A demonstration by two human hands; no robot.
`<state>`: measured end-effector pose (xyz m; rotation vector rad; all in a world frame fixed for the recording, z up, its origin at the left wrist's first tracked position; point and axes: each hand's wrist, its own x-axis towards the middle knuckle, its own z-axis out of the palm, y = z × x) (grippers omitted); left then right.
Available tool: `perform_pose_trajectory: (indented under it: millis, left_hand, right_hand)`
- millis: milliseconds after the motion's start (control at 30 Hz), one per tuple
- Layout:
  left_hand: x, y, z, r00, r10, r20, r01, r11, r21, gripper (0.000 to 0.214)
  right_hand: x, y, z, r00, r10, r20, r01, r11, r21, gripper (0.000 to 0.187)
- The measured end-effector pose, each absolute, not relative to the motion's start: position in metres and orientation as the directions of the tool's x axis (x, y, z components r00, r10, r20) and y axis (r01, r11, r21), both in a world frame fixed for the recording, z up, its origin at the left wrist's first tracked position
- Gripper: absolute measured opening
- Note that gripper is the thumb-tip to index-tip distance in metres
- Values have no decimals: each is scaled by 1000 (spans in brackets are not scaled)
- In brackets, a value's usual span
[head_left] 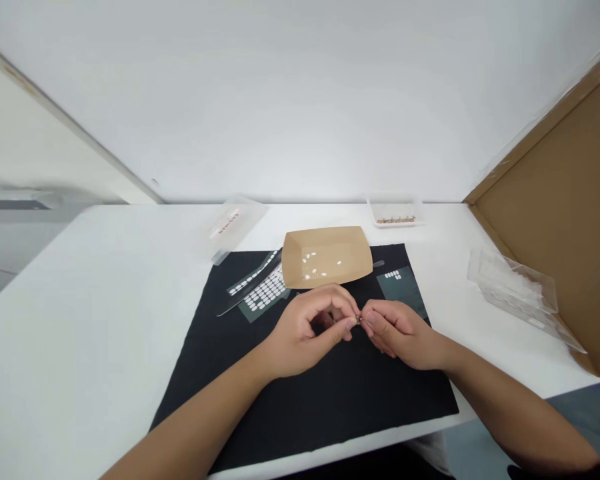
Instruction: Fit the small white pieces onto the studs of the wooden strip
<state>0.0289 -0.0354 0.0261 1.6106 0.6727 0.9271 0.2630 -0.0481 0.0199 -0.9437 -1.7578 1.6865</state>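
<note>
Over the black mat (300, 420), my left hand (305, 333) pinches a small metal piece (359, 321) between thumb and fingertips. My right hand (405, 333) meets it from the other side, its thumb and fingers closed at the same piece. Fingers cover most of the piece, so its exact kind cannot be made out. Just beyond my hands stands a tan paper tray (325, 238) with several small white ovals inside. Left of the tray lie dark green sheets of white oval stickers (267, 293), with a long dark pointed strip (253, 287) across them.
At the back stands a white plastic container (397, 225) holding small brass-coloured pieces. A translucent lid with red lettering (235, 223) lies back left. Another green sheet (403, 287) is partly behind my right hand. Clear plastic boxes (517, 287) sit near the cardboard wall (555, 200) on the right.
</note>
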Motion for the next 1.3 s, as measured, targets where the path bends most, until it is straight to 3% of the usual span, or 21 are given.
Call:
perform_pose_trajectory:
  millis: [233,533,800,1000,1300]
  left_hand:
    - [32,-40,22,422,869,257,-47,-262,964,20]
    - [32,-41,20,410,875,258,-83,-246,966,18]
    - [35,-42,13,395,893,217,-150,-170,974,25]
    - [32,-35,11,337,931,143,-187,-83,979,28]
    - [31,-35,14,314,937,156,-165,-108,980,23]
  right_hand:
    - [264,-45,27,-592,793,142,412,449,-793,33]
    - [263,-48,26,-625,733,269,522,649,-553,32]
    - [261,-47,16,-612,664,430,550,748,-372,31]
    - [264,-44,13,-606,643,469,525,765,-372,26]
    - [266,-42,20,-602,590,538,492,805,-332,19]
